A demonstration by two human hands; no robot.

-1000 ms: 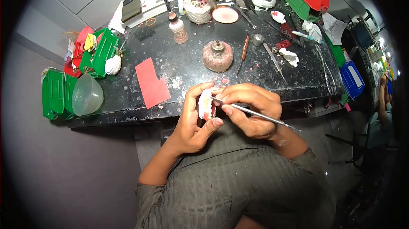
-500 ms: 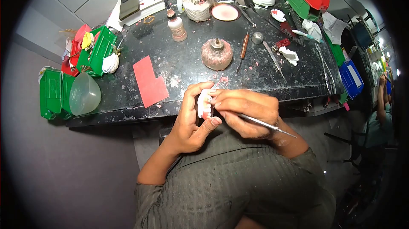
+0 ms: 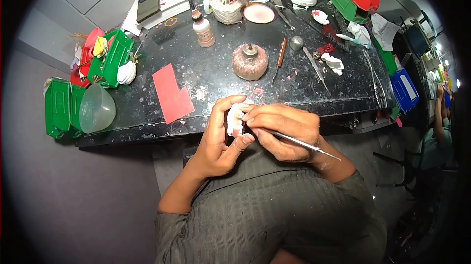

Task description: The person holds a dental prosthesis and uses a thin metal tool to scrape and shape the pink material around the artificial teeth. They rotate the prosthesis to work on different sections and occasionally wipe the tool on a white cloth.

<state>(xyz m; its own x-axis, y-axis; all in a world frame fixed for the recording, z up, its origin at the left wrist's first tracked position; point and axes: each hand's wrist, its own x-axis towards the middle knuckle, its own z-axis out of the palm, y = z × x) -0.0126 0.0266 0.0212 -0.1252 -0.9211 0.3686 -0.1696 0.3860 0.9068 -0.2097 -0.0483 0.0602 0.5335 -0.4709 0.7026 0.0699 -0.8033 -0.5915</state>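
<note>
A white dental model [image 3: 234, 120] with teeth and patches of red wax is gripped between the thumb and fingers of my left hand [image 3: 219, 141], just off the bench's front edge. My right hand [image 3: 287, 131] pinches a slim metal dental carving tool [image 3: 306, 145], its handle slanting down to the right. The fingertips of that hand are at the teeth of the model, and the tool's working tip is hidden there. On the bench beyond my hands stands a glass spirit burner [image 3: 249, 63]. A notched sheet of red wax [image 3: 172, 94] lies to the left.
A wood-handled wax knife [image 3: 281, 58], a metal spatula [image 3: 316, 67] and tweezers [image 3: 375, 80] lie to the right. A dropper bottle [image 3: 203, 32] stands behind. Green bins [image 3: 58, 109] and a translucent bowl [image 3: 98, 109] sit at the left edge. Another person's arm [image 3: 440, 112] shows far right.
Both hands keep their hold on the model and the tool. My right hand has shifted very slightly; otherwise hardly anything differs.
</note>
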